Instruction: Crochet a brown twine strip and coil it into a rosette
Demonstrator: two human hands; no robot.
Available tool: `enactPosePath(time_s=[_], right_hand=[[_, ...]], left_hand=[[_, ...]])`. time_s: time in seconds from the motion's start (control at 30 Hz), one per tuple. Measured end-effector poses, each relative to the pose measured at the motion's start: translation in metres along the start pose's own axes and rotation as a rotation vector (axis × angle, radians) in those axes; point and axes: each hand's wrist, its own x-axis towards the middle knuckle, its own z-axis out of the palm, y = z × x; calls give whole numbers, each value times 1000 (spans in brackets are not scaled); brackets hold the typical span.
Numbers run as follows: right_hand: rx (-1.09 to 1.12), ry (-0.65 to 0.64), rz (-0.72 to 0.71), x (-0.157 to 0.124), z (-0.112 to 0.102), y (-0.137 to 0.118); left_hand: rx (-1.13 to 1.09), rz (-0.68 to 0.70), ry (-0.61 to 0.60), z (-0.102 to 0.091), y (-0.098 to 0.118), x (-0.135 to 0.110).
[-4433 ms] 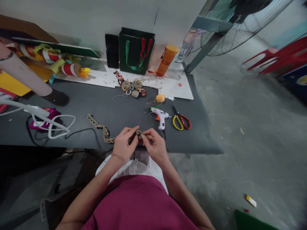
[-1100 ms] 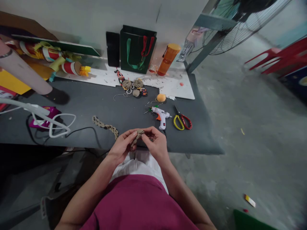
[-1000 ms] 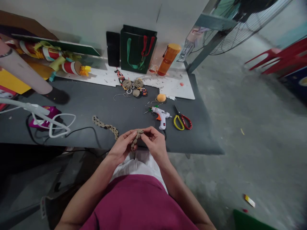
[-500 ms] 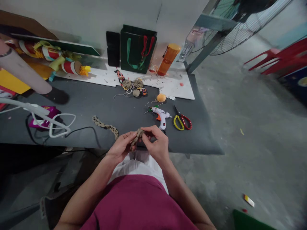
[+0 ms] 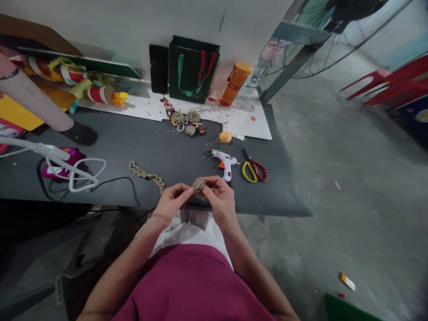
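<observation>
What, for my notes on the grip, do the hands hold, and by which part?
A small coiled twine piece, pinched at its edges by the fingertips of the left hand and right hand.

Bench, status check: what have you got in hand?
Left hand, right hand: both pinching small coiled jute-twine piece. White hot glue gun just beyond right hand.

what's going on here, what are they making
A person is pinching a small coil of jute braid between their left hand and right hand, above a dark table. A longer length of jute braid lies just beyond the left hand. A hot glue gun and scissors lie on the table beyond the right hand. What the coil will become can't be told.
</observation>
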Motion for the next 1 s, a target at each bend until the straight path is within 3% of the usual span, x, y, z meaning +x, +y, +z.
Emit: enactPosePath(time_s=[0.27, 0.47, 0.63, 0.8, 1.0], right_hand=[[105, -92, 134, 0, -1, 2], [-66, -206, 60, 1, -7, -7], [-59, -264, 84, 1, -4, -14], [48, -167, 185, 0, 1, -7], [89, -120, 229, 2, 4, -4]], left_hand=[[-72, -66, -51, 0, 2, 0], [-175, -117, -76, -6, 7, 1], [-214, -187, -156, -9, 10, 5], [-212, -180, -190, -11, 9, 6], [-189, -126, -94, -7, 4, 2]])
